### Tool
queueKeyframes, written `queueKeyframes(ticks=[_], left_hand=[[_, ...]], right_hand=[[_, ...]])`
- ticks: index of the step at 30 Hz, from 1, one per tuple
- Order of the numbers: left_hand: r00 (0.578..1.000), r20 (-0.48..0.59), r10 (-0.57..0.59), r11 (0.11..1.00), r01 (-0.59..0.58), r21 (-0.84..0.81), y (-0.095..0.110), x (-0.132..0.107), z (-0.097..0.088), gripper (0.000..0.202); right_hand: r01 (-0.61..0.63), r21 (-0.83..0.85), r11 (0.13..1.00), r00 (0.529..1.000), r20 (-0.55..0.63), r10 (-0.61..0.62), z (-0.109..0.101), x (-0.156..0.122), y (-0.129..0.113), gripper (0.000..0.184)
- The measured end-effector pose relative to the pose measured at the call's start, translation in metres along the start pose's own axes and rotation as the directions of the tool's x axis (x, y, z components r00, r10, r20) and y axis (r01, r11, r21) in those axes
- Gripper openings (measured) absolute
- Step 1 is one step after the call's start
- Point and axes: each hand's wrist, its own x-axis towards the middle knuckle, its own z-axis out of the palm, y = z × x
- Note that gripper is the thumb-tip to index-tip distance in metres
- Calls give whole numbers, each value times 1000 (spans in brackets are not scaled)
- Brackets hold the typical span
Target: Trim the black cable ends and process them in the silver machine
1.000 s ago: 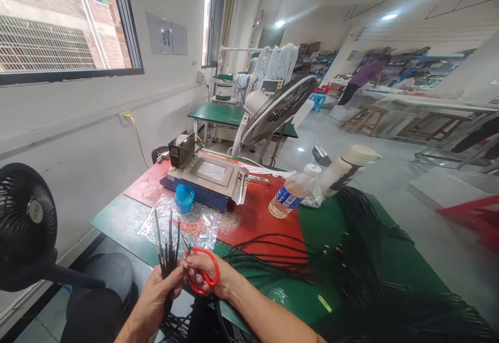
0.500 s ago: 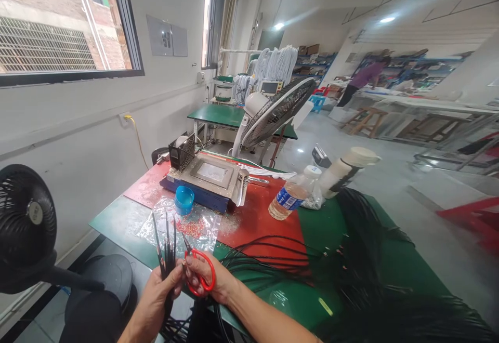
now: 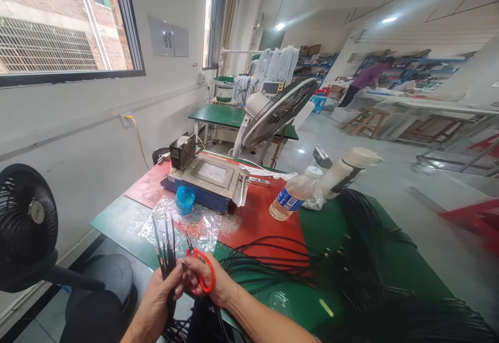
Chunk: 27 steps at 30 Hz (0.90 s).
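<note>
My left hand (image 3: 166, 284) is closed around several black cables (image 3: 167, 254), their ends pointing up. My right hand (image 3: 206, 276) has red-handled scissors (image 3: 211, 271) hooked in it, blades upward. Its thumb and fingertips meet the left fingertips at a cable end, too small to make out clearly. Behind the hands, a clear plastic sheet (image 3: 156, 224) with reddish scraps (image 3: 191, 227) lies on the table. More black cables (image 3: 268, 252) stretch from beside my right wrist across the table to the right.
A blue cup (image 3: 184, 200) stands before a solder-pot-like heated box (image 3: 202, 182). To the right are a labelled bottle (image 3: 290, 197) and a cream flask (image 3: 346, 169). A black fan (image 3: 27, 223) is at left, a white fan (image 3: 273, 111) behind the table. A person (image 3: 368, 78) bends over a far bench.
Both hands stay together with the cables and scissors, shifting only slightly. The whole view has moved a few pixels.
</note>
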Motion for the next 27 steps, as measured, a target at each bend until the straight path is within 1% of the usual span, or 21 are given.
queueKeyframes(ticks=[5,9,14,18,24,27], left_hand=[[1000,12,20,999,-21,46,-2,1,-4,32],[1000,-22,-8,1000,8,-2,-2,1,-4,30],[1000,-26,-15,999,14,-36,-1,0,0,28],[999,-23,-24,1000,23,-20,0,0,2,33],[1000,21,5,1000,-5,22,2,1,1,33],[1000,2,10,999,-10,32,1,1,-1,30]], right_hand=[[27,-30,999,1000,13,-27,-1,-1,0,49],[-3,-35,999,1000,14,4,-3,0,1,46],[-30,-21,999,999,16,30,-4,1,1,45],[-6,-35,999,1000,9,7,-2,0,-1,46],[13,-50,999,1000,10,-12,-2,-1,-1,46],[3,-69,998,1000,4,-3,-4,0,0,48]])
